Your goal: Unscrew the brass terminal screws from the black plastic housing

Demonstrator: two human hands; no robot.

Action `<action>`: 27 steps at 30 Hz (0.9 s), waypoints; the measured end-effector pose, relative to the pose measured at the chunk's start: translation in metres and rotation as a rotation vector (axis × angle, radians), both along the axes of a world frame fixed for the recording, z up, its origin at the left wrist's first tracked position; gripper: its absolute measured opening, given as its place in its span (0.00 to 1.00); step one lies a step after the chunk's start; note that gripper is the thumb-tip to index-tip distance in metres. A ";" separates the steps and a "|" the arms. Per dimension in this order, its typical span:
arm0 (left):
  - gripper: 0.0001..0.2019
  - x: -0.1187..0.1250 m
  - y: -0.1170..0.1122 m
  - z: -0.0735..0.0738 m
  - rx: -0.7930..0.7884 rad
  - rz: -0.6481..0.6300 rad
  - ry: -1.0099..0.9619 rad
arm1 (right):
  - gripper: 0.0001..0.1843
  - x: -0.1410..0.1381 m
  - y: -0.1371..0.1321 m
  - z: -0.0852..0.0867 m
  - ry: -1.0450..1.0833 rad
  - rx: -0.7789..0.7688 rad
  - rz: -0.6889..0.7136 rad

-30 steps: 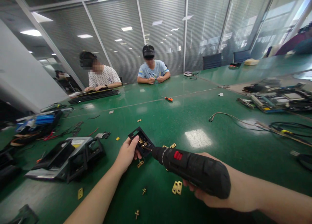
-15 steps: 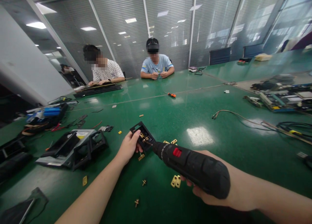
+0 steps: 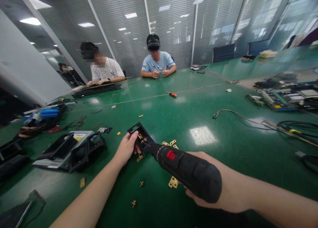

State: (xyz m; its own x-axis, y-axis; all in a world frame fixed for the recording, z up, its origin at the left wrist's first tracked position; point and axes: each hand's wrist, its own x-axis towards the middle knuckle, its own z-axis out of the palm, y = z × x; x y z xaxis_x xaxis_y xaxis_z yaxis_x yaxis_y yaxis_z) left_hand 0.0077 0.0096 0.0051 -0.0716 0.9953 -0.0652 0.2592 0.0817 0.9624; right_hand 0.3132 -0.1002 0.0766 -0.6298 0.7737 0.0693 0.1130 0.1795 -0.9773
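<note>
My left hand (image 3: 128, 145) grips a small black plastic housing (image 3: 139, 127) by its left side, thumb on the rim. Inside the housing sit brass pieces (image 3: 142, 138). My right hand (image 3: 198, 188) is wrapped round a black cordless drill (image 3: 186, 170) with a red switch on top; its chuck points left at the housing, and the tip is partly hidden there. Brass plates (image 3: 173, 182) lie below the drill, and more brass plates (image 3: 173, 142) lie just beyond it. Near my left wrist are another brass plate (image 3: 139, 158) and two small brass screws (image 3: 141, 184).
Black frames (image 3: 86, 152) and a blue battery pack (image 3: 49, 113) lie to the left. An orange screwdriver (image 3: 172, 94) rests farther back. Circuit boards (image 3: 285, 97) and cables (image 3: 295, 127) are on the right. Two people (image 3: 159, 64) sit across the green table (image 3: 188, 112).
The view has shifted slightly, so most things appear a little further left. The drill chuck appears slightly closer to the housing. Both hands keep their holds.
</note>
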 end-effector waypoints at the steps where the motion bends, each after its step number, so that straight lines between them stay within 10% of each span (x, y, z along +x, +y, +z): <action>1: 0.22 0.000 0.000 0.000 0.000 0.001 0.001 | 0.17 0.000 0.001 -0.001 0.009 -0.022 0.011; 27: 0.19 -0.001 0.002 0.004 0.025 -0.019 0.054 | 0.12 0.004 0.009 -0.005 0.037 0.038 0.051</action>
